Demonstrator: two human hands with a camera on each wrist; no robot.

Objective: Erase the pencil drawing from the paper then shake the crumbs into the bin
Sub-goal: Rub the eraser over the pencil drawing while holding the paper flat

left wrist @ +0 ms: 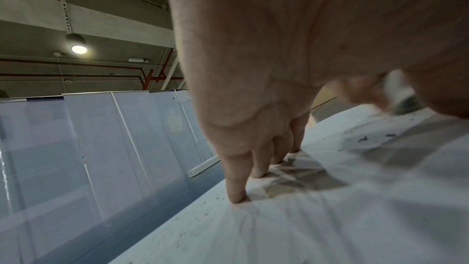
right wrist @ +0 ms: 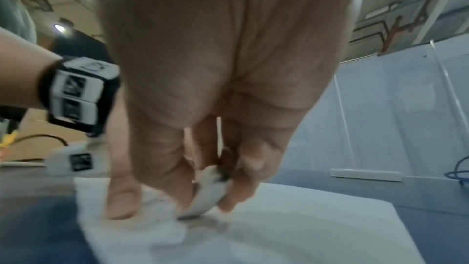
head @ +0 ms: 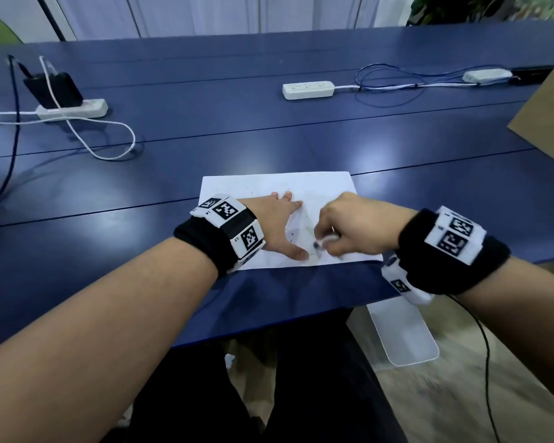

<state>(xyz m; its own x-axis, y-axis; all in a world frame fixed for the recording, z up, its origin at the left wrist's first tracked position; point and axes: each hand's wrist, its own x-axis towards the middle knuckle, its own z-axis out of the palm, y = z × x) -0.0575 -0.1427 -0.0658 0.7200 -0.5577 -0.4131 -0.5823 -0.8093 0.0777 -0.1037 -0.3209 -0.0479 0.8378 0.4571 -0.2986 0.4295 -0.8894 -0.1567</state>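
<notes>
A white sheet of paper (head: 317, 187) lies near the front edge of the blue table (head: 237, 129), with faint pencil marks and dark eraser crumbs (left wrist: 362, 139) scattered on it. My left hand (head: 277, 223) lies flat on the paper with straight fingers (left wrist: 236, 192) pressing it down. My right hand (head: 343, 228) pinches a white eraser (head: 325, 241) between thumb and fingers, its dark tip touching the paper just right of my left thumb. In the right wrist view the eraser (right wrist: 208, 196) is blurred against the paper (right wrist: 304, 218).
A translucent white bin (head: 403, 334) stands on the floor below the table's front right edge. Power strips (head: 307, 89) and cables (head: 109, 135) lie farther back on the table. A brown cardboard sheet (head: 550, 116) leans in at the right edge.
</notes>
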